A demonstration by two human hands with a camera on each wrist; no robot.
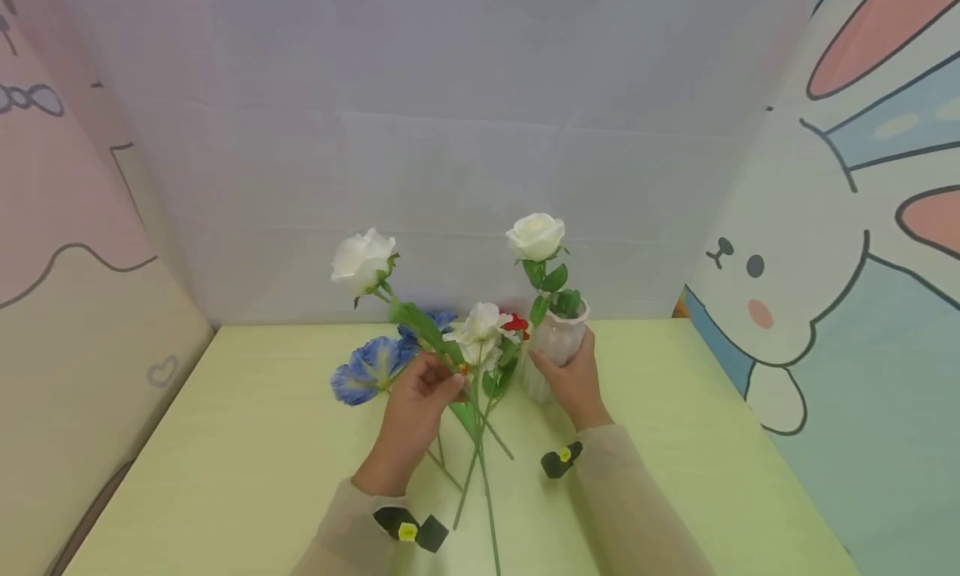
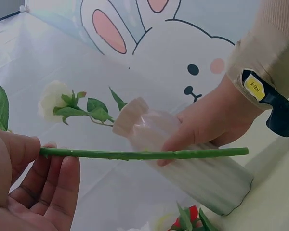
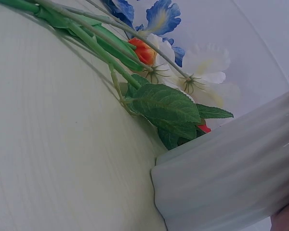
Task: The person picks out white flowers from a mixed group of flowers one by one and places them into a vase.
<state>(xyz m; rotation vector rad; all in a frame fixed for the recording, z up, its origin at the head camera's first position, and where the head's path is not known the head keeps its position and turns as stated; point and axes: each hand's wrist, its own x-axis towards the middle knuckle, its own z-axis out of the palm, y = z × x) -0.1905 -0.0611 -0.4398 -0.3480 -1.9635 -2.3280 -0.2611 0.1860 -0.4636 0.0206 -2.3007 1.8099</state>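
"Rose [image 1: 363,263], white and long-stemmed: which hand has it?"

"The left hand [image 1: 416,409], pinching its green stem [image 2: 159,155] between thumb and fingers, to the left of the vase [image 1: 558,343]. The bloom points up and left; the stem's bare end points right."

"And the right hand [image 1: 573,384]?"

"Wrapped round the vase's body, so it is the nearer hand to the vase. The left hand is apart from it, with a white flower [image 1: 476,333] on the counter [image 1: 210,476] between the two."

"Does the stem line up with the vase's mouth?"

"No. Seen from the left wrist, it crosses in front of the vase's body, below the mouth, at a slant to the vase's length. I judge that angle matters most. Whether stem and vase touch, I cannot tell."

"Anything in the vase?"

"A second white rose [image 1: 536,236], its bloom above the rim. Blue flowers [image 1: 371,369] lie just beyond the left hand."
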